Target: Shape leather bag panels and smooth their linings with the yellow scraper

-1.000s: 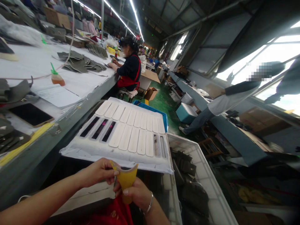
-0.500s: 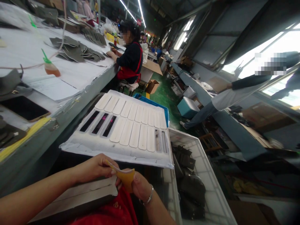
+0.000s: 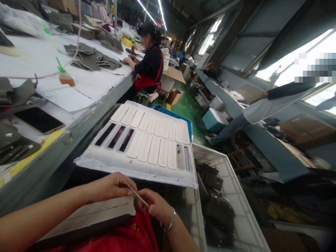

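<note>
My left hand and my right hand are closed on opposite ends of a thin yellow piece with a whitish side. The piece is now seen edge-on, as a narrow pale line slanting down to the right; its material I cannot make out. Below my left forearm, a long dark part with pale strips on top lies across my lap on the red apron. Just beyond my hands is a white-covered board bearing two rows of white round-ended strips, with dark slots at the lower row's ends.
A white crate with dark leather-like pieces stands at the right. To the left, the long table carries grey pieces, a phone, paper and a glue bottle. A seated co-worker works further along; another person stands right.
The yellow piece has turned from showing its curved yellow face to edge-on. My right hand has turned with it and moved nearer my left. The view has shifted slightly.
</note>
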